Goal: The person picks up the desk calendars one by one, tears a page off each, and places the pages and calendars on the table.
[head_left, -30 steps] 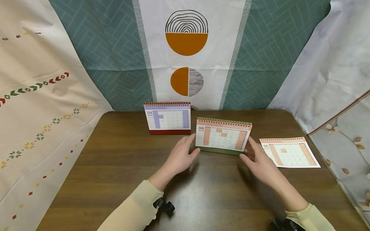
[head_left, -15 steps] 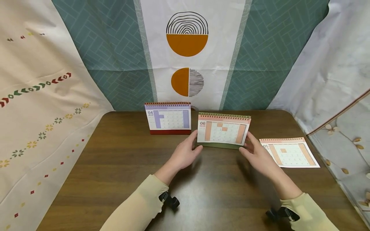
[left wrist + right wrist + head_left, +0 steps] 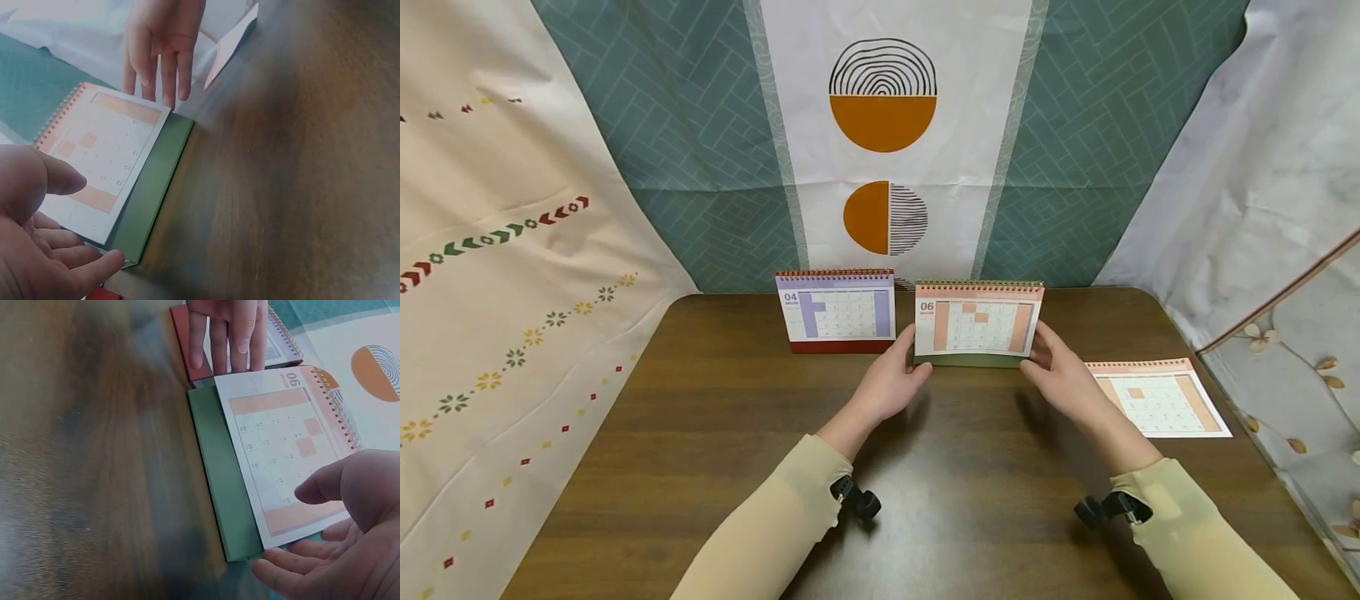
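A green-based desk calendar (image 3: 977, 323) showing 06 stands upright towards the back of the table, its pages peach and white under a spiral binding. My left hand (image 3: 887, 379) is at its left side edge, the thumb in front of the page. On the opposite side edge lies my right hand (image 3: 1063, 375), its fingers (image 3: 290, 562) fairly straight beside the calendar's end. In both wrist views the thumbs are off the page. Just left of it stands a second desk calendar (image 3: 842, 308) with a red base and a purple 04 page.
A loose calendar page (image 3: 1161, 400) lies flat on the right of the wooden table (image 3: 700, 467), partly hidden by my right hand. Patterned cloths hang on three sides, with a teal and white one (image 3: 1075, 167) at the back.
Both hands have moved away from me with the 06 calendar between them. It has slid back and turned straighter, nearly in line with the 04 calendar, which has stayed put.
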`<state>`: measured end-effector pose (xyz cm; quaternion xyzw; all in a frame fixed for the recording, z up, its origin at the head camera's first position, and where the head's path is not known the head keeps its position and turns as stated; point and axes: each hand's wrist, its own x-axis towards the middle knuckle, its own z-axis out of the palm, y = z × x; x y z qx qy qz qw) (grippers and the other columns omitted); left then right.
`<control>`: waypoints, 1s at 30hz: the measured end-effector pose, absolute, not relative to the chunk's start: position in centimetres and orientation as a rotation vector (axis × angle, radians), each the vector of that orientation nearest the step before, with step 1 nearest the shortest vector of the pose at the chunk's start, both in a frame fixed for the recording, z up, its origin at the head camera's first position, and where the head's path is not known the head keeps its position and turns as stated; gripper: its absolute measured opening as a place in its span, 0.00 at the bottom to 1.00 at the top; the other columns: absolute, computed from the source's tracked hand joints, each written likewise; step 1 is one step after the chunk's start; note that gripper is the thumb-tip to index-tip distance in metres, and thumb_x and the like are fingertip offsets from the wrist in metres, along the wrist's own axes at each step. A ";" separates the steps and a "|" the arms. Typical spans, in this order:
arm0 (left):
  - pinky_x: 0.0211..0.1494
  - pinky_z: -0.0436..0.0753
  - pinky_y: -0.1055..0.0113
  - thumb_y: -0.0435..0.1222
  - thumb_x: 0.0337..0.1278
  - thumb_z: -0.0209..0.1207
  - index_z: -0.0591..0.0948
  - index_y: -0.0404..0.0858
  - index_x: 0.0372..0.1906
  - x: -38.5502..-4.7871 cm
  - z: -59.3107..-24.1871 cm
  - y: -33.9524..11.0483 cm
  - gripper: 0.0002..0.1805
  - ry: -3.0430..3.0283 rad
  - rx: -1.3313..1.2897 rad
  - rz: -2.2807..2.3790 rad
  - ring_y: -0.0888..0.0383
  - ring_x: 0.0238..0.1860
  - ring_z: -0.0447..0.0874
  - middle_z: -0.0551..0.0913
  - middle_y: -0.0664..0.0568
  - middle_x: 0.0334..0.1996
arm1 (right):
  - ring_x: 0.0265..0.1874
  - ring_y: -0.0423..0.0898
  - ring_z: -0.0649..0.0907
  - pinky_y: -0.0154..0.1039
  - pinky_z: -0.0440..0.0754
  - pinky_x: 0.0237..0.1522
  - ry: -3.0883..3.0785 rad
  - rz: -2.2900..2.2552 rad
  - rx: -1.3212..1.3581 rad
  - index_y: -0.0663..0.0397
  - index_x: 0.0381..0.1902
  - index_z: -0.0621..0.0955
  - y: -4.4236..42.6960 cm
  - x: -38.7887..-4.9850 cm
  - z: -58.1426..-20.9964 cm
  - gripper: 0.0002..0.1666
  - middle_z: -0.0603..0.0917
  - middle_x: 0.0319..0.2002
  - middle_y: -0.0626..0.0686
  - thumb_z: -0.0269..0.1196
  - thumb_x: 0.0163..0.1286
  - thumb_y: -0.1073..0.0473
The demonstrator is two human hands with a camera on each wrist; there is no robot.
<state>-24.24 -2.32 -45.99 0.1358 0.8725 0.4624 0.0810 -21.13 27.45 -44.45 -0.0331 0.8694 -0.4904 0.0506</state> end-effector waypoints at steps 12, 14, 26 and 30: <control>0.73 0.78 0.46 0.39 0.82 0.61 0.54 0.39 0.91 -25.4 -46.3 -1.6 0.43 2.642 0.357 1.406 0.41 0.70 0.81 0.63 0.43 0.86 | 0.80 0.71 0.67 0.69 0.72 0.73 2.653 -1.491 -0.083 0.58 0.91 0.43 27.3 -22.9 -44.4 0.49 0.60 0.84 0.73 0.58 0.86 0.62; 0.73 0.78 0.46 0.39 0.82 0.61 0.54 0.40 0.91 -25.5 -46.2 -1.4 0.43 2.641 0.345 1.406 0.41 0.70 0.81 0.63 0.44 0.86 | 0.80 0.71 0.67 0.69 0.71 0.73 2.654 -1.490 -0.086 0.57 0.91 0.43 27.4 -23.2 -44.3 0.49 0.60 0.84 0.73 0.58 0.86 0.62; 0.69 0.79 0.48 0.42 0.80 0.62 0.54 0.39 0.91 -27.9 -48.3 -1.0 0.45 2.672 0.331 1.380 0.50 0.61 0.82 0.64 0.45 0.86 | 0.80 0.72 0.66 0.70 0.68 0.75 2.640 -1.511 -0.091 0.57 0.91 0.44 27.7 -24.5 -44.5 0.49 0.59 0.84 0.73 0.57 0.85 0.63; 0.67 0.80 0.51 0.45 0.79 0.63 0.53 0.41 0.91 -29.2 -49.8 -1.0 0.46 2.683 0.343 1.376 0.53 0.58 0.82 0.63 0.48 0.86 | 0.80 0.71 0.67 0.69 0.68 0.75 2.637 -1.523 -0.085 0.57 0.91 0.44 27.6 -24.7 -44.7 0.49 0.60 0.84 0.72 0.57 0.85 0.63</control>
